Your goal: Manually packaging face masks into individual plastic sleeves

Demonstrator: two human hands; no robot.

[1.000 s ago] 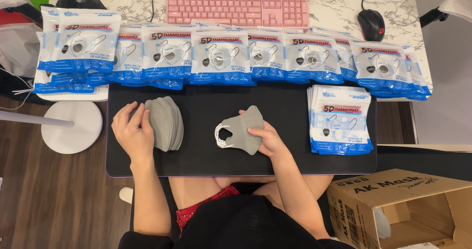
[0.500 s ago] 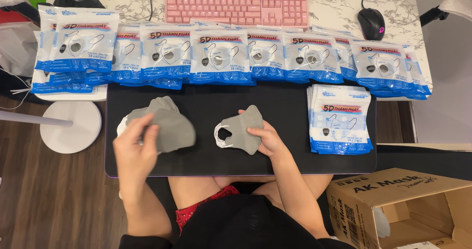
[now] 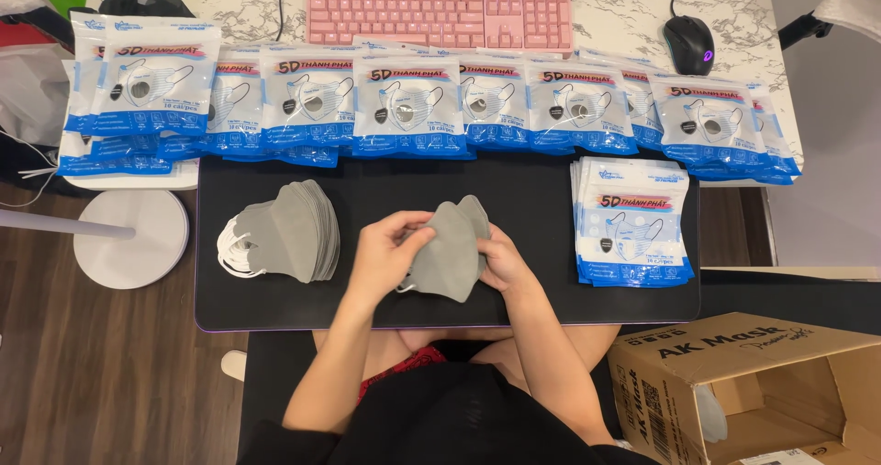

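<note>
Taking the black desk mat (image 3: 275, 313) as the landmark: on its left part lies a fanned stack of grey masks (image 3: 289, 231), white ear loops trailing toward the mat's left edge, within easy reach of the left hand (image 3: 385, 258). Above the mat's middle, that hand pinches the left side of a small bunch of grey masks (image 3: 450, 254) while the right hand (image 3: 503, 258) clasps the right side, seemingly squaring them together. On the mat's right end sits a pile of blue-and-white mask packets (image 3: 631, 222), with a row of similar packets (image 3: 413, 102) overlapping just beyond the mat's far edge.
</note>
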